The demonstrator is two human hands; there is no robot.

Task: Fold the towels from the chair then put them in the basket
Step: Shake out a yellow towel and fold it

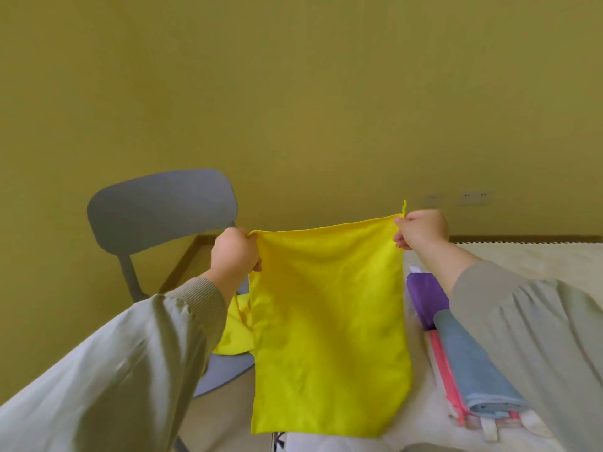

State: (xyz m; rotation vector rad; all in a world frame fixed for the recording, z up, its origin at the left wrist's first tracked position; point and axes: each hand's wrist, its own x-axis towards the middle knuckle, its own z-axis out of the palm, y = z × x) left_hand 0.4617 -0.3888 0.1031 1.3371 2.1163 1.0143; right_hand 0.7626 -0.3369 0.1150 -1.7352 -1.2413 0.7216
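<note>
Hands (235, 254) (421, 230) on corners of yellow towel (326, 321)

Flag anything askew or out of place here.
The yellow towel hangs slightly askew: the right hand pinches its corner higher than the left hand does. A second yellow towel lies crumpled on the chair seat, not yet folded.

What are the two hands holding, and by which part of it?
Both hold one yellow towel, which hangs spread out between them. The left hand pinches its upper left corner and the right hand pinches its upper right corner.
</note>
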